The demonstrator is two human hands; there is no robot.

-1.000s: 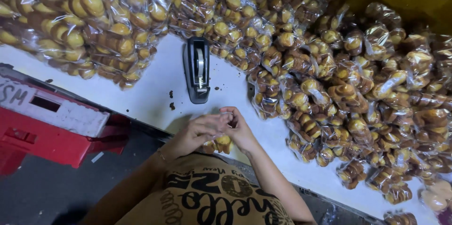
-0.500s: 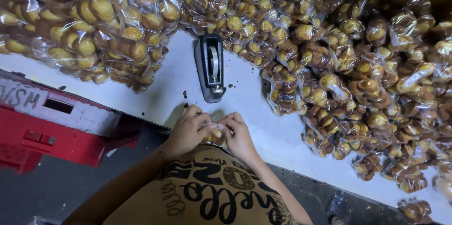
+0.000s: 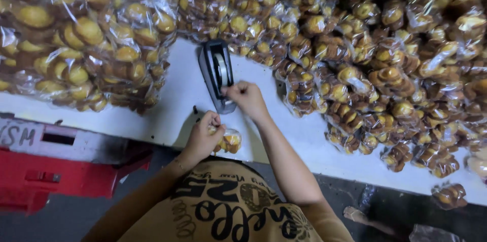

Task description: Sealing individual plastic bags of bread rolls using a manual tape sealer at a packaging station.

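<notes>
A small clear plastic bag of golden round cookies (image 3: 229,140) is pinched shut by the left hand (image 3: 203,138) at the white table (image 3: 175,105) edge. The black tape dispenser (image 3: 217,72) is touched by the right hand (image 3: 246,97), fingers closed at its front end; the bag appears not yet taped.

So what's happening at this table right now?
A person stands at a white table heaped with clear bags of small golden pastries. The left hand pinches the neck of one small bag at the table edge, while the right hand reaches to the dark tape dispenser.
</notes>
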